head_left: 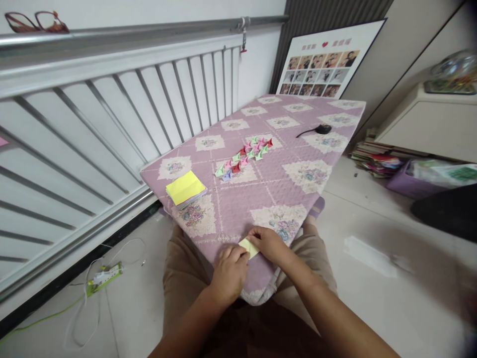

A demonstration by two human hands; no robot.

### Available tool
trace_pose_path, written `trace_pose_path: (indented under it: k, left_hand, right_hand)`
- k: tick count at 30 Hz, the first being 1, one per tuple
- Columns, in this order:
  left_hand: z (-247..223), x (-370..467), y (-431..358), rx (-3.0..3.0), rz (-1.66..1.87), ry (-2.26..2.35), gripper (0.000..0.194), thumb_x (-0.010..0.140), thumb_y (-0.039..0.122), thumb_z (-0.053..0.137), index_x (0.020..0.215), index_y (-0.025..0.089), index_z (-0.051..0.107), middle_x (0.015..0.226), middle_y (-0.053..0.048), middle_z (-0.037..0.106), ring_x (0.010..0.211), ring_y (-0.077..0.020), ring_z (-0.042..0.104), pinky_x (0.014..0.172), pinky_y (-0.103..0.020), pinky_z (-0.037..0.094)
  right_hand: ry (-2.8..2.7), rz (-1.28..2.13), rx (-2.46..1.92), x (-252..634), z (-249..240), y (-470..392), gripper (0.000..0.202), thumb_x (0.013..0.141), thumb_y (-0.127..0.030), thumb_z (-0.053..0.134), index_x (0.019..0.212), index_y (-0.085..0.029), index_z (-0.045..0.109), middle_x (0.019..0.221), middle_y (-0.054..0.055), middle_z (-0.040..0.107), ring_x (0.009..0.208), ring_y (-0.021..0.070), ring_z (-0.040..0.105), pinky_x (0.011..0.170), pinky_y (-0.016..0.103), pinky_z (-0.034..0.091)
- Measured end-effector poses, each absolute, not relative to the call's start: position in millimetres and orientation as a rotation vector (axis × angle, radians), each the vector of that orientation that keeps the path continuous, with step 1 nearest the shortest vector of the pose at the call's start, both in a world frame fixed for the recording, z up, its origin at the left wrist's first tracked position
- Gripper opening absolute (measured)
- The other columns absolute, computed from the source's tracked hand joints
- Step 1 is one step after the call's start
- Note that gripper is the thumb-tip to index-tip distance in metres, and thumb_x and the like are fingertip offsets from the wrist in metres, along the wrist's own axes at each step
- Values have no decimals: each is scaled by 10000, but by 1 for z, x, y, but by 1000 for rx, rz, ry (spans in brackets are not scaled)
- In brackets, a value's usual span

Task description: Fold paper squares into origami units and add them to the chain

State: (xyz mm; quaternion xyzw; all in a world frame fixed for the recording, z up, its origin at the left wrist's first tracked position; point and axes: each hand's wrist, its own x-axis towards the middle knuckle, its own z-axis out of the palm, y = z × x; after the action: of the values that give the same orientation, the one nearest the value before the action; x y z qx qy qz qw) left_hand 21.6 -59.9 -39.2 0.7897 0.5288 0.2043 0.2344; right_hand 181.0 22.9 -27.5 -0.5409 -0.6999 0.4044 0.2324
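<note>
A small pale yellow paper lies at the near corner of the cloth-covered table. On its left side rest the bent, closed fingers of my left hand. My right hand pinches its upper right edge. Farther left on the cloth sits a stack of square paper with a yellow sheet on top. Several small folded paper pieces in red, pink, green and blue stand grouped beyond my hands.
A black object with a short cord lies on the table's far right. The white radiator borders the table's left side. A photo board leans behind. On the floor are a power strip and a purple bin.
</note>
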Motion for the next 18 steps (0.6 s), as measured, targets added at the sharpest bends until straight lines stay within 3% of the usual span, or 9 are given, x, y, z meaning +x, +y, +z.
trace_pose_path:
  k: [6,11,18]
  left_hand:
    - [-45,25,-61,2357,462,1567,297,888,225,525,1168,275,611,1115,-58,616,1033,-253,492,919,-423,364]
    - [-43,26,-60,2429,334,1623,270,919,267,493,1167,286,599,1114,-38,607,1033,-223,503,911,-404,397]
    - [-37,23,-45,2312,319,1602,270,929,215,453,1154,257,594,1051,-38,623,970,-207,533,883,-368,430]
  right_hand:
    - [-2056,688,-1504,187,-32,13,119,814,-216,539,894,-200,626,859,51,604,825,191,548,743,294,395]
    - [-2119,460,-1357,195,-47,-4,143,894,-243,497,792,-201,589,773,37,574,773,182,541,727,297,404]
    - [-2194,295,-1478,190,-56,-21,139,889,-277,546,795,-212,627,796,44,598,791,203,535,748,337,353]
